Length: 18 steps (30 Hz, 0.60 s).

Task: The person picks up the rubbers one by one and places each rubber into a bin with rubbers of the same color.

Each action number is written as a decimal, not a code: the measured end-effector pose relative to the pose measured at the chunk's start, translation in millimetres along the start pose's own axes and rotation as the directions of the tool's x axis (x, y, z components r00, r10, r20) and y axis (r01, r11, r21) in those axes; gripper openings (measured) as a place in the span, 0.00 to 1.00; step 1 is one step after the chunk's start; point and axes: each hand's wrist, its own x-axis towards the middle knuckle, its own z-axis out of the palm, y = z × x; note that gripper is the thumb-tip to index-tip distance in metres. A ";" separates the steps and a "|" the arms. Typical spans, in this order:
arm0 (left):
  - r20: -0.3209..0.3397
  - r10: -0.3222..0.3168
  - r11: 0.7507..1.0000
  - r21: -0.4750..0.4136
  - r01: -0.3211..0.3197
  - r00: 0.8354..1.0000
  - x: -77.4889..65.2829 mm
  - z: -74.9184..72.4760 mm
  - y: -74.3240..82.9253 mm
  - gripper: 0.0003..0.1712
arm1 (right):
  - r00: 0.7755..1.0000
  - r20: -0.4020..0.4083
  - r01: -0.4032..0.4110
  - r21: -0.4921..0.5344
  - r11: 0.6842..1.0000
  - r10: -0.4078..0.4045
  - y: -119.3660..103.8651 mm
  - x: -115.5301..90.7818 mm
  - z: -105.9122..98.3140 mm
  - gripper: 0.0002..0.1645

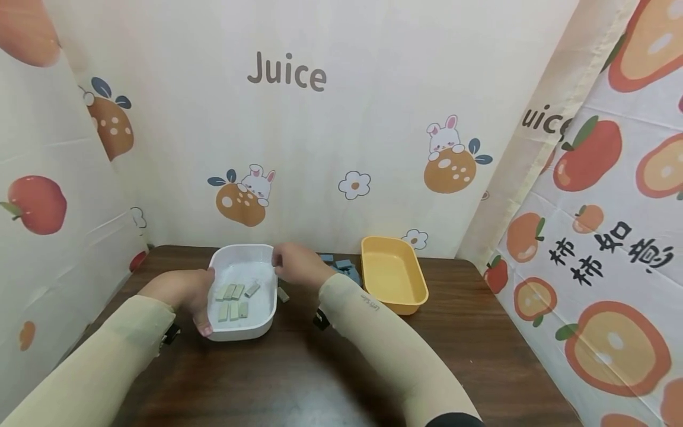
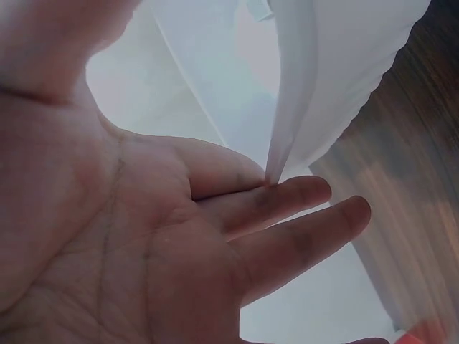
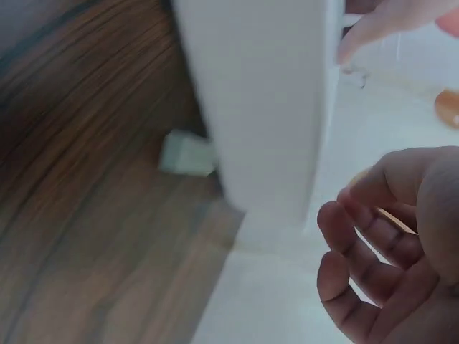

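Observation:
A white plastic tub (image 1: 267,323) stands on the table at left with several small pale green blocks (image 1: 233,311) inside. My left hand (image 1: 187,293) is at its left side, the thumb by the front corner. In the left wrist view the fingers (image 2: 301,240) are straight and touch the rim. My right hand (image 1: 296,264) is over the tub's right rim. Its fingers (image 3: 358,265) are curled and the thumb meets the index finger; I cannot tell whether something small is pinched there. One pale green block (image 3: 188,154) lies on the table against the tub's right wall.
Several blue-grey blocks (image 1: 345,265) lie in a pile behind my right forearm. To their right stands a yellow tub (image 1: 418,296) on the dark wooden table (image 1: 453,350). Printed cloth (image 1: 320,130) hangs behind the table and at both sides.

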 end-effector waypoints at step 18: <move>-0.021 0.030 0.999 0.028 -0.029 0.999 4.6 1.3 -2.8 0.91 | 0.935 0.343 0.095 0.005 0.995 -0.091 50.0 12.5 18.2 0.15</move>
